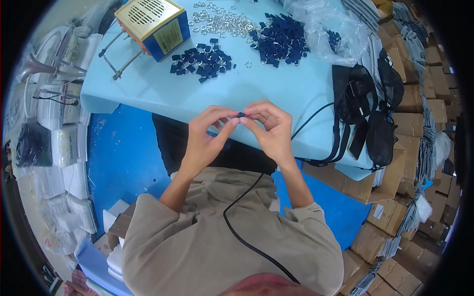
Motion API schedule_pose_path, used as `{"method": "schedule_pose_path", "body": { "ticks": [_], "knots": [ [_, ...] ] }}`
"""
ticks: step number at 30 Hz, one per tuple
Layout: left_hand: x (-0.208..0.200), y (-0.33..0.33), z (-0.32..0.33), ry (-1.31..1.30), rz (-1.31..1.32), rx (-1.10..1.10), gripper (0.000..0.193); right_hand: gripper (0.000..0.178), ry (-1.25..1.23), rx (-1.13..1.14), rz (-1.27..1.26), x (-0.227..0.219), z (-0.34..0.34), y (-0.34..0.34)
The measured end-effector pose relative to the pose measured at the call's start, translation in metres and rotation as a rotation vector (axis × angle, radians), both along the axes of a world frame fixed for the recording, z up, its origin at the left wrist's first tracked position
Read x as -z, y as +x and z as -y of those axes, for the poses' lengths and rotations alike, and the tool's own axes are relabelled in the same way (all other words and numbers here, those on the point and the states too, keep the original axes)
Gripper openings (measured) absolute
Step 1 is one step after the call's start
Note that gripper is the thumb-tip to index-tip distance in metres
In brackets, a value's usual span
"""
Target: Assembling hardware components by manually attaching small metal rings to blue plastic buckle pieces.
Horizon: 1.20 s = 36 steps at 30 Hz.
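A small dark blue fabric tab point(241, 115) is pinched between my two hands above the near edge of the light blue table. My left hand point(211, 129) grips its left side with thumb and forefinger. My right hand point(269, 127) holds the other side in the same kind of pinch; whether a ring sits in the tab is hidden by the fingertips. Beyond my hands lies a small pile of dark blue tabs with metal rings point(202, 61). A larger heap of dark blue tabs point(281, 42) is farther right. Loose silver rings point(222, 22) spread along the back, and a single ring point(248, 64) lies apart.
A blue and gold box-shaped device point(153, 24) on metal legs stands at the back left. Clear plastic bags point(326, 29) lie at the back right. Black pouches with straps point(360, 98) and a cable rest on the table's right side. Cardboard boxes point(390, 217) are stacked at right.
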<state>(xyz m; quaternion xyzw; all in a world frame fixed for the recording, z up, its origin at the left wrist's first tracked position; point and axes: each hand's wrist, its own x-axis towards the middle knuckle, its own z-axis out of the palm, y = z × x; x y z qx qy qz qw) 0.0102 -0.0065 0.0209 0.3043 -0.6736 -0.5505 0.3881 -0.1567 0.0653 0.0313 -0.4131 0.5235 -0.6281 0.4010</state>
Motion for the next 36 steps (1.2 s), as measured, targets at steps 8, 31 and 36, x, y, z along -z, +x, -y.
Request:
{"method": "schedule_pose_path", "body": {
  "ticks": [8, 31, 36],
  "knots": [
    [0.022, 0.005, -0.012, 0.115, 0.014, 0.024, 0.012, 0.017, 0.099, 0.157, 0.170, 0.020, -0.022, 0.021],
    [0.021, 0.009, -0.018, 0.583, -0.227, 0.142, 0.014, 0.013, 0.185, 0.039, 0.349, 0.017, -0.031, 0.016],
    [0.014, 0.012, -0.014, 0.318, 0.008, 0.129, 0.013, 0.011, 0.180, 0.005, 0.194, 0.017, -0.030, 0.013]
  ]
}}
